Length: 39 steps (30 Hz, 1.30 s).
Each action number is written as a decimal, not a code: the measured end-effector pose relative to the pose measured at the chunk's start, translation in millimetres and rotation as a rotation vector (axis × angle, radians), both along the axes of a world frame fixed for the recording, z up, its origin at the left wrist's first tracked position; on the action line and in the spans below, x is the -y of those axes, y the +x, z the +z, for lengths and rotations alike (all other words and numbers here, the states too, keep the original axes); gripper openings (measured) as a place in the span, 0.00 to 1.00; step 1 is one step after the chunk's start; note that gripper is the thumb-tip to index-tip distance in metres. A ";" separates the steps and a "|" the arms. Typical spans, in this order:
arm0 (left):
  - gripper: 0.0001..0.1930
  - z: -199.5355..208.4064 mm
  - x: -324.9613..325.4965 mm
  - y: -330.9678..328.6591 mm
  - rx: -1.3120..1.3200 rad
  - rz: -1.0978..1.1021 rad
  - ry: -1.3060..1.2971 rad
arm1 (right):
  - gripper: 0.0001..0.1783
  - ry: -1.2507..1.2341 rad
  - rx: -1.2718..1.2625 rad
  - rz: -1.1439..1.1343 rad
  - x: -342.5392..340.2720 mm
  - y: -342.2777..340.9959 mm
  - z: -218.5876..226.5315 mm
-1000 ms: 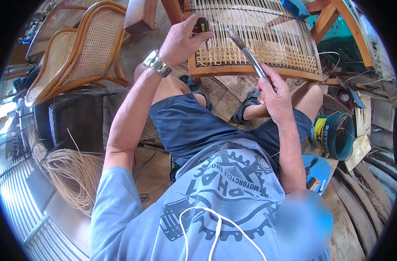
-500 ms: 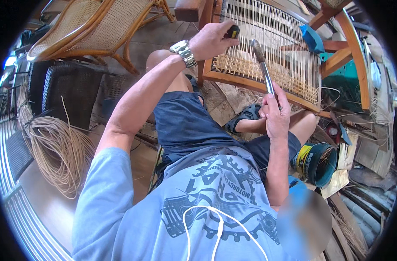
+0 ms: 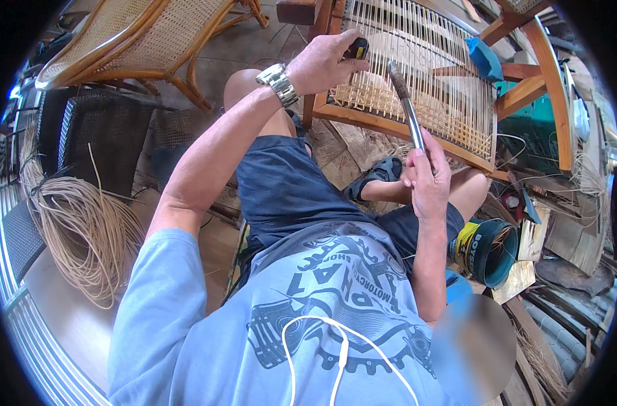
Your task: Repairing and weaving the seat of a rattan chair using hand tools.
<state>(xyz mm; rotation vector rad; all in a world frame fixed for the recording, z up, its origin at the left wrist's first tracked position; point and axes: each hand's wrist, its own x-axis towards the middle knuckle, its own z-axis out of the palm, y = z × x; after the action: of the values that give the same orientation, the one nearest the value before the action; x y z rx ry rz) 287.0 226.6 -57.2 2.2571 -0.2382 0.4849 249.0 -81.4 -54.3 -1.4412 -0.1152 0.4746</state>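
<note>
My left hand [image 3: 325,64] is closed round a short black handle with a yellow mark [image 3: 358,47], above the left part of a wooden chair seat frame [image 3: 383,126]. Whatever lies below that handle is hidden. In my right hand [image 3: 430,177] is a slim tool with a shiny metal shaft and a worn brown end [image 3: 403,95], angled up and left over the seat; its exact kind is unclear. Pale cane strands [image 3: 416,44] stretch across the frame, and a woven band [image 3: 376,100] fills its near side.
A rattan chair [image 3: 129,44] stands at the far left. Coiled cane [image 3: 92,233] hangs below it, beside dark mesh panels [image 3: 102,139]. A dark bucket [image 3: 494,254] is right of my knee. Wood scraps [image 3: 572,237] and a blue cloth [image 3: 484,59] are at right.
The view has shifted slightly. Both hands keep their holds, and the tool in my right hand stays over the seat in nearly the same place.
</note>
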 end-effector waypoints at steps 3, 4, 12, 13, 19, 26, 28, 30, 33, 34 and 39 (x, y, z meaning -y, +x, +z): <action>0.15 3.2 2.1 1.8 -0.063 -0.001 0.036 | 0.24 -0.053 -0.004 0.106 -0.6 0.1 -1.2; 0.15 7.3 1.7 1.1 -0.116 0.013 0.050 | 0.23 -0.098 -0.003 0.236 0.3 0.2 -2.0; 0.15 5.7 -1.4 -8.4 -0.055 -0.014 -0.007 | 0.23 0.006 -0.021 0.023 10.9 -6.5 1.9; 0.15 2.9 0.1 -6.9 -0.057 -0.025 0.002 | 0.23 0.006 -0.023 0.018 7.0 -9.7 0.5; 0.17 19.8 -2.8 -13.3 -0.136 -0.011 0.012 | 0.23 -0.030 -0.036 0.108 11.0 -19.3 -3.4; 0.20 15.6 -5.8 -5.9 0.023 0.089 -0.068 | 0.23 0.040 -0.013 -0.011 11.0 -13.0 -6.0; 0.19 13.4 -6.6 -4.0 -0.024 0.098 -0.035 | 0.23 0.051 -0.008 -0.041 8.7 -9.1 -4.0; 0.18 10.4 -6.8 -1.8 -0.072 0.111 -0.001 | 0.23 0.040 -0.002 -0.045 7.1 -6.0 -2.3; 0.17 7.8 -7.2 2.0 -0.008 0.100 -0.010 | 0.23 0.005 0.035 -0.031 1.6 -0.2 -3.7; 0.16 8.4 -6.1 3.7 -0.037 0.095 -0.009 | 0.23 0.006 0.036 -0.032 -0.3 0.8 -4.1; 0.15 10.2 -2.6 9.7 -0.131 0.091 0.017 | 0.23 -0.051 0.086 -0.053 -16.9 0.2 -5.1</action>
<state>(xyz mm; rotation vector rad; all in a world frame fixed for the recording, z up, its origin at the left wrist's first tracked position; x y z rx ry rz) 296.7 229.1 -47.0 2.3133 -0.0729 0.3810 249.2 -64.5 -59.4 -1.5118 -0.1342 0.3747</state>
